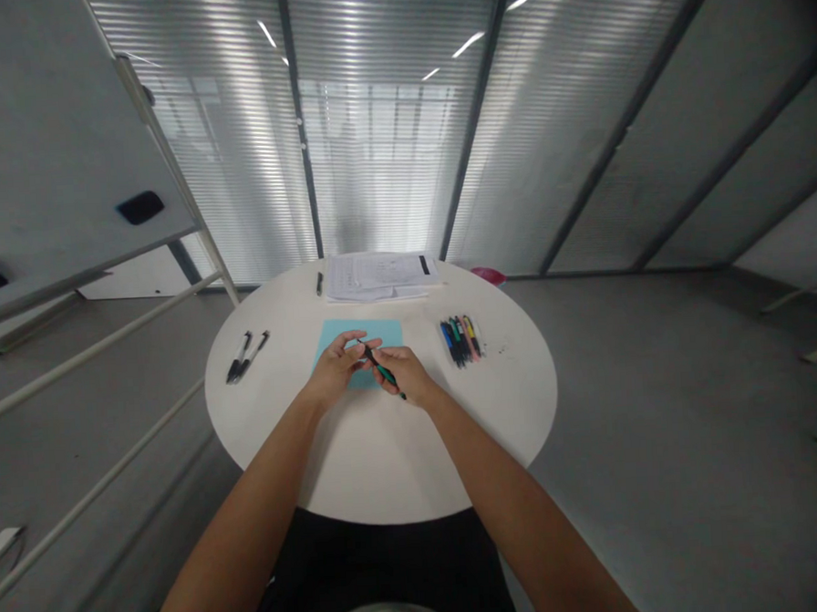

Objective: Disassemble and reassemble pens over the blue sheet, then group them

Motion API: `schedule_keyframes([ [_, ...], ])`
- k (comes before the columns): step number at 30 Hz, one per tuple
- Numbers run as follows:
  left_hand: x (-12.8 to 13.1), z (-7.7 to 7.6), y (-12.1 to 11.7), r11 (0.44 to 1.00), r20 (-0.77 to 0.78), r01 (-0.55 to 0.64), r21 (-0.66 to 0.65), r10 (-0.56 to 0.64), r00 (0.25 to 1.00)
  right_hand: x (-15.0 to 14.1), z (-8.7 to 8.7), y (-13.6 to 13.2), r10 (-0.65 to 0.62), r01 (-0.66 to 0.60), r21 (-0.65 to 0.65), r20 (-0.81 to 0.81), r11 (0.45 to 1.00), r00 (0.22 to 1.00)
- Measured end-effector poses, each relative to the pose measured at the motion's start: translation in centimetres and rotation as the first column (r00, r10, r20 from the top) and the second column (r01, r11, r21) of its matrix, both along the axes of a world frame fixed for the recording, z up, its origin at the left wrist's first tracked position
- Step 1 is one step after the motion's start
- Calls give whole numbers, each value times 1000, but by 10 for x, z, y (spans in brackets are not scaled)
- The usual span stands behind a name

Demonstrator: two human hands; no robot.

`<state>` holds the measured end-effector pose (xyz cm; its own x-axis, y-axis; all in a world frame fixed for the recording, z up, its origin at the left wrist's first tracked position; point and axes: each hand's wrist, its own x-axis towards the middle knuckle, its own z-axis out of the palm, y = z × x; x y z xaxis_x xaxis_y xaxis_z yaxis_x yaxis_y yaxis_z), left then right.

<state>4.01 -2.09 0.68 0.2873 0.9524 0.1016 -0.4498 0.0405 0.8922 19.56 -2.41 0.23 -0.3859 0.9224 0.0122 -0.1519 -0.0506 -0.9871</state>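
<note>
A round white worktop (390, 471) stands on a grey floor (660, 402) before a dark-framed glass wall with pale horizontal blinds (379, 143); a grey-white board (43, 124) on a light metal frame (173, 177) rises at the left. Printed white papers (379, 273) lie at the worktop's far edge, two black-and-white pens (239, 360) at its left, and a row of assorted coloured pens (461, 342) at its right. The slim black pen with a green section (386, 373) is held above the near part of a light-blue square sheet (383, 329), slanting toward the wearer's right. Its far end is dark, its middle green, its near tip black; finer details are too small to tell. The left hand (333, 369) has its fingers at the far end, while the right hand (406, 372) grips the barrel, both meeting on the pen.
</note>
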Motion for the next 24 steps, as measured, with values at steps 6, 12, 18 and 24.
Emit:
schedule_keyframes([
  [6, -2, 6, -3, 999, 27, 33, -23, -33, 999, 0, 1, -1, 9, -10, -25, -47, 1000, 999],
  [12, 0, 5, -4, 999, 23, 23, 23, -23, 999, -1, 0, -1, 35, -37, -32, -62, 999, 997],
  [18, -1, 3, -5, 999, 5, 37, 9, -37, 999, -1, 3, -3, 78, -81, -53, -68, 995, 995],
  [24, -2, 4, -4, 998, 62, 67, -20, -65, 996, 4, 6, -4, 121, -125, -63, -62, 990, 991],
])
